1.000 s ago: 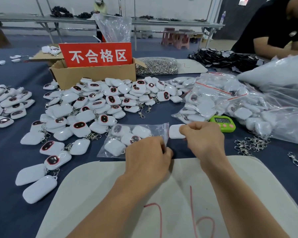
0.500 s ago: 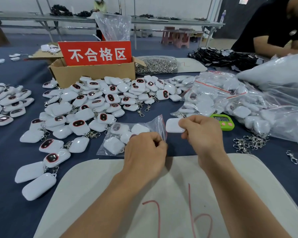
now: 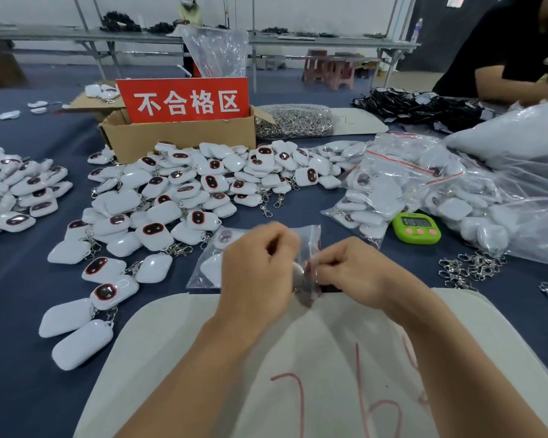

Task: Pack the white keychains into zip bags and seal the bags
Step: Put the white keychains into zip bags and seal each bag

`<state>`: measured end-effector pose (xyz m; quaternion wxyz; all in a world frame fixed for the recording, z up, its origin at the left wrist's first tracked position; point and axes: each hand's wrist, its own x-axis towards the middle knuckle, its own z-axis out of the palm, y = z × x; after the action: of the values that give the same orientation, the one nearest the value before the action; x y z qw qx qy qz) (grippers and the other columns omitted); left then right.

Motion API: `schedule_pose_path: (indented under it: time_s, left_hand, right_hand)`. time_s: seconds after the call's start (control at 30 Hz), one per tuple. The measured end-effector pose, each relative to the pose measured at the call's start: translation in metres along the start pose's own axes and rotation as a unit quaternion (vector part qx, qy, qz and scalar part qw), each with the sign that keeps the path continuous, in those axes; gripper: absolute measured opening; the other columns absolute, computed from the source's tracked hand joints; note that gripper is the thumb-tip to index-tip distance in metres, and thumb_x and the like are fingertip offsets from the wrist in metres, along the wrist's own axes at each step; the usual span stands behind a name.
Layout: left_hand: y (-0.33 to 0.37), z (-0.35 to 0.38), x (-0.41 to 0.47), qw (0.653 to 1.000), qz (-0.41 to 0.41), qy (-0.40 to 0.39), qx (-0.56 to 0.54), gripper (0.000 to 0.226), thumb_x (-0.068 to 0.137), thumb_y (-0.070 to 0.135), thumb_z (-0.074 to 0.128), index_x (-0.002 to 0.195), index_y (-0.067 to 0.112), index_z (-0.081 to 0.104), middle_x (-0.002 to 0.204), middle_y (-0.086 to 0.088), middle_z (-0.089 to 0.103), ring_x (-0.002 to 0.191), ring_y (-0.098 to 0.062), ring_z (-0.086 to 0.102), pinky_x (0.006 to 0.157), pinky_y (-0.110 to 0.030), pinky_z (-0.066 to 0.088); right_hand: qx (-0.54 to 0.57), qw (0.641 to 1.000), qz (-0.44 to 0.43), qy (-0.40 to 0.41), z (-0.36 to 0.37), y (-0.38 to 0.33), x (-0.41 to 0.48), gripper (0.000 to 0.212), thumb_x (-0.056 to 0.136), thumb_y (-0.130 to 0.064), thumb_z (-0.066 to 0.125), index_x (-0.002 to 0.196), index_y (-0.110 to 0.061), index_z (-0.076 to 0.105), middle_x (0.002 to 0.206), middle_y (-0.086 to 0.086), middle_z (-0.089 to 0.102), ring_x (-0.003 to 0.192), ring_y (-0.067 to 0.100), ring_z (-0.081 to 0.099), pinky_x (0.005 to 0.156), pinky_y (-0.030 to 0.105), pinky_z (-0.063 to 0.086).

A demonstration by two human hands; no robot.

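Blue tablecloth (image 3: 13,311) runs under everything. Up at twelve o'clock sits a cardboard box (image 3: 178,139) carrying a red sign (image 3: 184,101) with white characters. Just to its right, at one o'clock, there's a heap of silver clips (image 3: 295,121). Green timer (image 3: 416,228) at two o'clock, loose metal clasps (image 3: 469,268) at three. A white mat (image 3: 178,358) with red scribbles fills six o'clock. Far out at one o'clock, a black pile (image 3: 424,105), with a person's arm (image 3: 503,80) beyond it.
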<state>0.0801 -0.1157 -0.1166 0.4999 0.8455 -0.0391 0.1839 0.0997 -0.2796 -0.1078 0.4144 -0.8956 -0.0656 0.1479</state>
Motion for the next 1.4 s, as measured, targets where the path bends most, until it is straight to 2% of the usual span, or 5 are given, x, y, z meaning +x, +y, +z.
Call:
schedule_pose_path:
  time_s: [0.23, 0.6, 0.7, 1.0, 1.4]
  left_hand:
    - [-0.027, -0.043, 0.034, 0.940, -0.214, 0.215, -0.154, 0.026, 0.085, 0.029, 0.060, 0.078, 0.049, 0.075, 0.067, 0.025, 0.067, 0.057, 0.008, 0.055, 0.063, -0.027, 0.040]
    - [-0.046, -0.043, 0.032, 0.984, -0.108, -0.114, 0.079, 0.048, 0.074, 0.013, 0.055, 0.104, 0.046, 0.075, 0.118, 0.031, 0.065, 0.096, 0.016, 0.057, 0.079, -0.009, 0.042]
    - [-0.051, -0.043, 0.035, 0.969, -0.060, -0.158, 0.180, 0.065, 0.084, 0.007, 0.059, 0.139, 0.042, 0.060, 0.153, 0.018, 0.046, 0.140, -0.008, 0.036, 0.115, -0.024, 0.025]
    - [-0.058, -0.031, 0.034, 0.947, 0.034, -0.133, 0.291, 0.059, 0.099, 0.033, 0.055, 0.155, 0.029, 0.040, 0.157, 0.006, 0.043, 0.142, -0.017, 0.032, 0.118, -0.028, 0.021]
    - [-0.062, -0.033, 0.026, 0.918, 0.012, -0.207, 0.337, 0.070, 0.105, 0.046, 0.033, 0.165, 0.026, 0.002, 0.173, 0.002, -0.002, 0.159, -0.019, -0.006, 0.128, -0.038, -0.001]
  right_hand:
    - [-0.030, 0.958, 0.017, 0.284, 0.008, 0.004, 0.007, 0.027, 0.091, -0.021, 0.066, 0.066, -0.027, 0.074, 0.065, -0.027, 0.066, 0.069, -0.009, 0.059, 0.054, 0.005, 0.040]
    - [-0.026, 0.903, -0.045, 0.426, 0.022, -0.002, 0.020, 0.023, 0.090, -0.017, 0.063, 0.078, -0.035, 0.070, 0.095, -0.012, 0.071, 0.095, -0.001, 0.059, 0.077, 0.003, 0.035]
    - [-0.073, 0.921, -0.082, 0.374, 0.021, -0.007, 0.037, 0.017, 0.093, -0.021, 0.063, 0.101, -0.029, 0.076, 0.106, -0.006, 0.068, 0.117, 0.007, 0.051, 0.087, 0.013, 0.031]
    - [-0.238, 0.959, -0.093, 0.122, 0.033, -0.063, 0.121, 0.043, 0.090, -0.003, 0.056, 0.127, -0.021, 0.069, 0.124, 0.011, 0.070, 0.112, 0.030, 0.064, 0.092, 0.039, 0.056]
    - [-0.264, 0.944, -0.086, 0.178, 0.047, -0.066, 0.157, 0.020, 0.093, -0.009, 0.061, 0.112, -0.012, 0.059, 0.110, 0.013, 0.069, 0.105, 0.033, 0.063, 0.073, 0.032, 0.041]
